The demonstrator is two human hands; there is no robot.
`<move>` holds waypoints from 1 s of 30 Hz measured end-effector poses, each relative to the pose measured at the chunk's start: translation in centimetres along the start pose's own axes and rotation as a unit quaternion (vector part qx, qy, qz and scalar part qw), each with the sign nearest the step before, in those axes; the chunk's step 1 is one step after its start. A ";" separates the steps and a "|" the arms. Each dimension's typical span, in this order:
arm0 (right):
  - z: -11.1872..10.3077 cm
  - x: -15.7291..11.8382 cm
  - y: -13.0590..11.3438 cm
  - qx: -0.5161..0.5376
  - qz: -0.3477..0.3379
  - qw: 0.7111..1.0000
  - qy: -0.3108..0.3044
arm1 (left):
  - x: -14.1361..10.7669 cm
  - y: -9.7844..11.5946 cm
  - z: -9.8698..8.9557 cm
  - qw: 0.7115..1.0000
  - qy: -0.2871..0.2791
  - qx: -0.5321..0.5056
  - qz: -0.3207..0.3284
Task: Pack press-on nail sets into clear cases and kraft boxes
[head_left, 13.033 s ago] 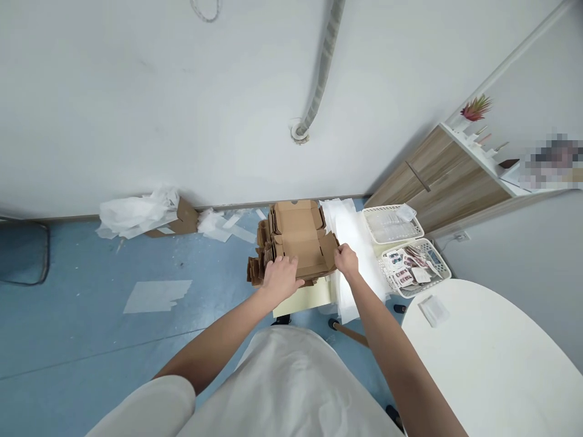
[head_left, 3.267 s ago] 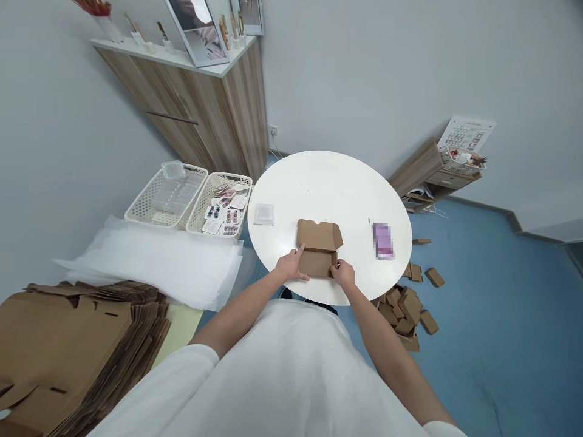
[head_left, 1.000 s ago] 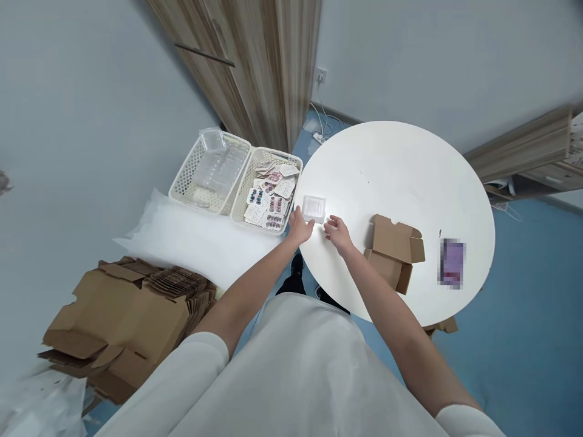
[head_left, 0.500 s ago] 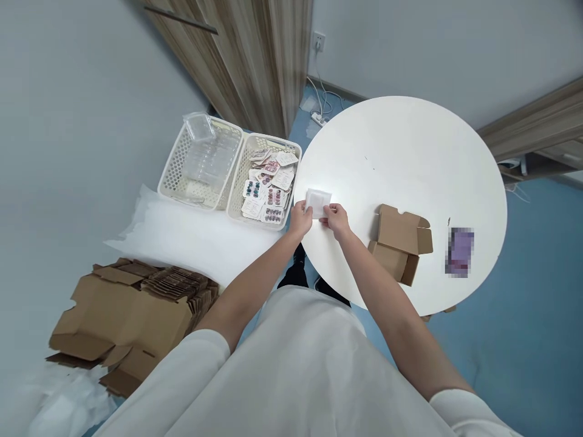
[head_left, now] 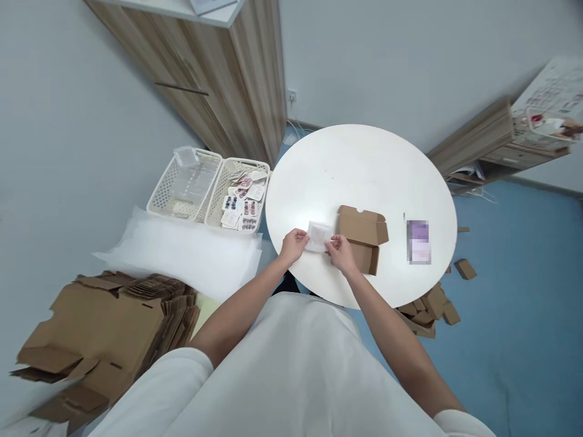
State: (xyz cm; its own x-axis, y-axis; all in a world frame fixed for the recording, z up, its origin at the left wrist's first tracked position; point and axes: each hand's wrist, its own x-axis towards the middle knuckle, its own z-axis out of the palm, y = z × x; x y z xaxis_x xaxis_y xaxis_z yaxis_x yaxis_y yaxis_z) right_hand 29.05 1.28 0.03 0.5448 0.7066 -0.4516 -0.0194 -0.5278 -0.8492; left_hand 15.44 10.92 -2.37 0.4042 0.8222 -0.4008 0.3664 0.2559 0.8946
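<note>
Now pinching pale packet [head_left: 319, 234] with left hand [head_left: 293, 244] at nine o'clock, right hand [head_left: 341, 252] at four, probably to keep it level.

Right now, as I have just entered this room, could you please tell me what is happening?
A person at a round white table is holding a flat whitish packet, with the left grip at one side and the right grip at the other. Just to the right, a cardboard box sits open on the table, partly hidden. Off to the left are two white baskets, one holding printed cards, and a stack of flattened cardboard.
</note>
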 end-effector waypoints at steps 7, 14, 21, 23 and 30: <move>-7.6 -2.4 3.6 -0.110 -0.041 0.992 0.055 | -2.9 2.2 7.1 0.987 -0.048 0.133 0.078; -10.8 -2.8 5.8 -0.217 -0.045 0.975 0.036 | -3.7 2.5 11.6 0.965 -0.079 0.238 0.072; -10.9 -2.2 6.7 -0.270 -0.050 0.961 -0.008 | -4.4 1.4 12.2 0.963 -0.107 0.247 0.024; -10.8 -2.1 6.7 -0.291 -0.049 0.955 -0.014 | -4.5 1.4 12.3 0.964 -0.110 0.241 0.013; -11.2 -2.8 6.0 -0.356 -0.097 0.929 -0.021 | -4.5 1.7 11.9 0.969 -0.105 0.220 0.033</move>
State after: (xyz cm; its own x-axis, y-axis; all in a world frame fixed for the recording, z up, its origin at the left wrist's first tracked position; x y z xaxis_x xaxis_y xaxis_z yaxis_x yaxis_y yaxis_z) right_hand 36.83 -9.19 -0.74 0.4465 0.8306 -0.3326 0.6429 -0.5564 -0.5264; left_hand 24.26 1.59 -1.38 0.5841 0.6952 -0.4189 0.6373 -0.0732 0.7672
